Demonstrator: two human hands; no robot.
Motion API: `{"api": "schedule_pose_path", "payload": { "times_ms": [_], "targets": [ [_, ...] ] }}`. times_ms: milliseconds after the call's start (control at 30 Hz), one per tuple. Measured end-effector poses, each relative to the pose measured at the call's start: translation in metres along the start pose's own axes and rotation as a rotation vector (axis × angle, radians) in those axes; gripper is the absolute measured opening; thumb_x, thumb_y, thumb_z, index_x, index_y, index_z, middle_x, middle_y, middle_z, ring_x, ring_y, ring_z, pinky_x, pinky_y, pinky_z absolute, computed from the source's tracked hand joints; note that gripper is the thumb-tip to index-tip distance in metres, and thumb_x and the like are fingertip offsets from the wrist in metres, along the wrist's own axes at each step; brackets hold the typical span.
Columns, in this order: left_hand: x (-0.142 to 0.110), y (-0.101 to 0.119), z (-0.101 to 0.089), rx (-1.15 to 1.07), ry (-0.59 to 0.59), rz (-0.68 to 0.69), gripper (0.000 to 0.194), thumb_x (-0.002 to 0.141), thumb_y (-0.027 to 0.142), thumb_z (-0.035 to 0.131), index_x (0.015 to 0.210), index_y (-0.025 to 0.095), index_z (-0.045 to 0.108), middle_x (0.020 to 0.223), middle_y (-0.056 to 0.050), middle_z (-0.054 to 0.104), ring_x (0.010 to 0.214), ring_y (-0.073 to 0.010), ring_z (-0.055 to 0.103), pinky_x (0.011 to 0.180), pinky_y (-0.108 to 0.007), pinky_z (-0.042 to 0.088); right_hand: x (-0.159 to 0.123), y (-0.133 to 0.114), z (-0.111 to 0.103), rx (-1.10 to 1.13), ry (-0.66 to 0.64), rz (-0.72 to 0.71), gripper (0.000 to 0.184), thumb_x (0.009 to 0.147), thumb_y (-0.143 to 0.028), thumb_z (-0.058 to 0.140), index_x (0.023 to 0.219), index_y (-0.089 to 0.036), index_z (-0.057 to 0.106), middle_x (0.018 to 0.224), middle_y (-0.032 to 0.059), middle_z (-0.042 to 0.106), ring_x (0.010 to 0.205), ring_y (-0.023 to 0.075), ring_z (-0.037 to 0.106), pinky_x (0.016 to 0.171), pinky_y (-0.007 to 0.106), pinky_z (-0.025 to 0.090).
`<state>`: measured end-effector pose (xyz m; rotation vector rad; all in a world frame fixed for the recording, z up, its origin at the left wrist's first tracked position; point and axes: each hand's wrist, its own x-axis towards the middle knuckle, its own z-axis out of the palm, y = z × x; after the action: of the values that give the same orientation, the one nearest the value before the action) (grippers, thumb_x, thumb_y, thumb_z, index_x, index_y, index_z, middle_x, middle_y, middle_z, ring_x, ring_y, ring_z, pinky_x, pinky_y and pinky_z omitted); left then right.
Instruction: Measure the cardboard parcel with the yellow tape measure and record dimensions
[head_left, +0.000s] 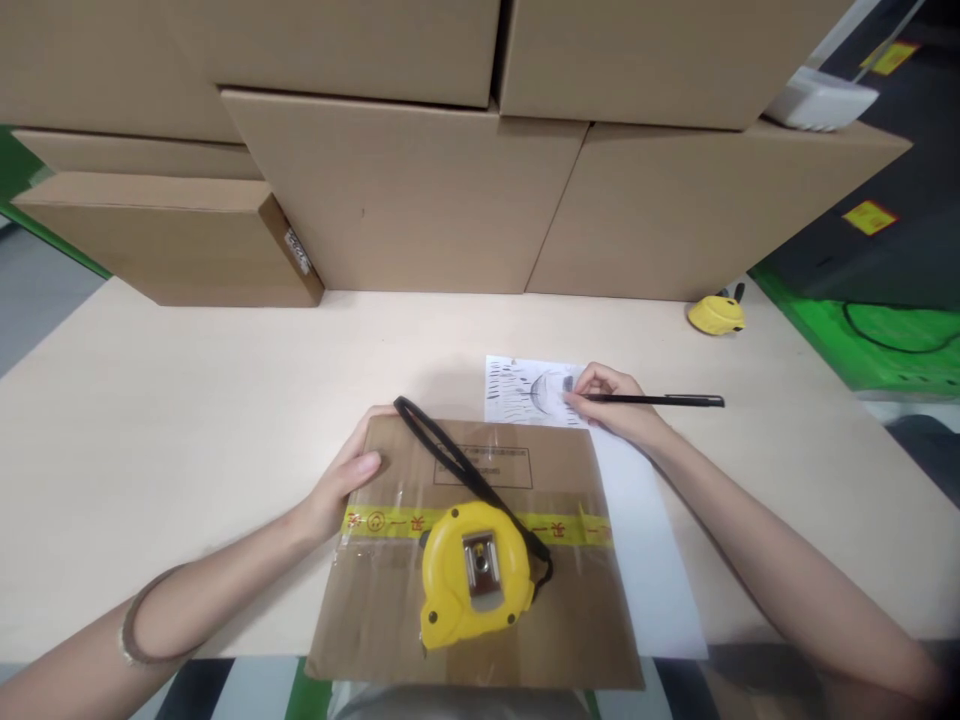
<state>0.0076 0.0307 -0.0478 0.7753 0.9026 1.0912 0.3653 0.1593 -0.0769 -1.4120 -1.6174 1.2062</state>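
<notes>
Left hand (349,470): gripping the flat brown cardboard box (570,645) at its ten-o'clock corner.
Right hand (611,398): pinching a slim black pen (675,400) at the white paper sheet (645,545), one o'clock from the box.
Paper: partly covered by the box, dark strokes toward twelve o'clock.
Yellow plastic tape measure (442,580): on the box, black strap (469,475) reaching toward eleven o'clock.
Rounded yellow object (715,315): pale tabletop (187,400), two o'clock.

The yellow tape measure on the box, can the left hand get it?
Probably yes: the left hand holds the cardboard box by its edge, and nothing seems to block its way to the tape measure. It might need to let go first.
</notes>
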Motion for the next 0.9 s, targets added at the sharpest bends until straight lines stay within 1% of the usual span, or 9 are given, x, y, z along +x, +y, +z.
{"api": "schedule_pose_path", "payload": {
  "times_ms": [67, 133, 233, 333, 467, 567, 667, 800, 900],
  "targets": [
    [0.000, 0.000, -0.003, 0.021, 0.012, -0.003, 0.061, 0.079, 0.056, 0.080, 0.127, 0.021, 0.064, 0.126, -0.012, 0.073, 0.118, -0.0389, 0.070, 0.096, -0.048, 0.059, -0.001, -0.001, -0.001, 0.015, 0.003, 0.002, 0.048, 0.062, -0.050, 0.095, 0.071, -0.021, 0.058, 0.053, -0.0010, 0.062, 0.045, 0.0103, 0.052, 0.046, 0.023, 0.038],
    [0.001, -0.001, -0.005, 0.041, 0.017, -0.001, 0.061, 0.079, 0.056, 0.079, 0.126, 0.020, 0.064, 0.126, -0.012, 0.073, 0.120, -0.0389, 0.069, 0.095, -0.047, 0.059, -0.001, 0.000, -0.002, 0.032, 0.030, -0.003, 0.050, 0.063, -0.052, 0.095, 0.070, -0.021, 0.057, 0.051, -0.0009, 0.061, 0.045, 0.0099, 0.053, 0.047, 0.022, 0.040],
    [0.002, 0.000, -0.007, 0.066, 0.002, -0.003, 0.062, 0.079, 0.059, 0.079, 0.124, 0.020, 0.065, 0.126, -0.012, 0.073, 0.119, -0.0386, 0.069, 0.092, -0.044, 0.059, -0.002, 0.004, -0.004, 0.057, 0.096, -0.012, 0.055, 0.070, -0.063, 0.088, 0.069, -0.022, 0.051, 0.049, -0.0029, 0.057, 0.040, 0.0074, 0.046, 0.042, 0.021, 0.036],
    [0.004, 0.001, -0.009, 0.103, -0.026, 0.027, 0.060, 0.081, 0.060, 0.077, 0.122, 0.019, 0.066, 0.124, -0.012, 0.074, 0.118, -0.0375, 0.069, 0.093, -0.043, 0.058, -0.002, 0.007, -0.009, 0.055, 0.103, 0.011, 0.059, 0.073, -0.070, 0.084, 0.069, -0.022, 0.051, 0.051, -0.0017, 0.058, 0.037, 0.0068, 0.044, 0.037, 0.020, 0.033],
    [0.005, 0.002, -0.010, 0.148, -0.037, 0.041, 0.060, 0.081, 0.061, 0.077, 0.121, 0.019, 0.066, 0.122, -0.011, 0.074, 0.116, -0.0365, 0.069, 0.092, -0.042, 0.058, 0.001, 0.008, -0.020, 0.026, 0.066, 0.037, 0.060, 0.063, -0.066, 0.092, 0.070, -0.022, 0.052, 0.051, -0.0010, 0.060, 0.038, 0.0078, 0.047, 0.034, 0.020, 0.031],
    [0.004, 0.002, -0.010, 0.150, -0.019, 0.023, 0.062, 0.081, 0.063, 0.076, 0.124, 0.020, 0.066, 0.119, -0.010, 0.074, 0.114, -0.0359, 0.070, 0.092, -0.042, 0.058, 0.003, 0.008, -0.027, 0.012, 0.046, 0.036, 0.061, 0.055, -0.060, 0.097, 0.070, -0.022, 0.052, 0.052, -0.0028, 0.060, 0.040, 0.0078, 0.048, 0.037, 0.021, 0.036],
    [0.005, 0.000, -0.014, 0.189, -0.019, 0.043, 0.063, 0.081, 0.063, 0.075, 0.127, 0.021, 0.065, 0.114, -0.009, 0.076, 0.112, -0.0363, 0.070, 0.091, -0.043, 0.058, 0.005, 0.010, -0.031, -0.008, 0.052, 0.024, 0.058, 0.054, -0.057, 0.097, 0.067, -0.022, 0.053, 0.050, -0.0029, 0.059, 0.041, 0.0088, 0.050, 0.041, 0.023, 0.041],
    [0.007, -0.003, -0.021, 0.205, -0.005, 0.059, 0.061, 0.082, 0.061, 0.074, 0.128, 0.020, 0.066, 0.113, -0.010, 0.077, 0.112, -0.0375, 0.070, 0.089, -0.044, 0.058, 0.006, 0.014, -0.031, -0.046, 0.124, -0.005, 0.056, 0.062, -0.058, 0.093, 0.061, -0.021, 0.052, 0.043, -0.0040, 0.050, 0.037, 0.0062, 0.039, 0.038, 0.021, 0.028],
    [0.008, -0.004, -0.023, 0.208, -0.031, 0.055, 0.061, 0.083, 0.063, 0.073, 0.126, 0.020, 0.067, 0.116, -0.011, 0.076, 0.110, -0.0368, 0.071, 0.086, -0.042, 0.059, 0.006, 0.014, -0.030, -0.047, 0.137, 0.001, 0.057, 0.066, -0.065, 0.090, 0.063, -0.020, 0.054, 0.045, -0.0032, 0.053, 0.036, 0.0059, 0.039, 0.037, 0.021, 0.027]
  ]
}}
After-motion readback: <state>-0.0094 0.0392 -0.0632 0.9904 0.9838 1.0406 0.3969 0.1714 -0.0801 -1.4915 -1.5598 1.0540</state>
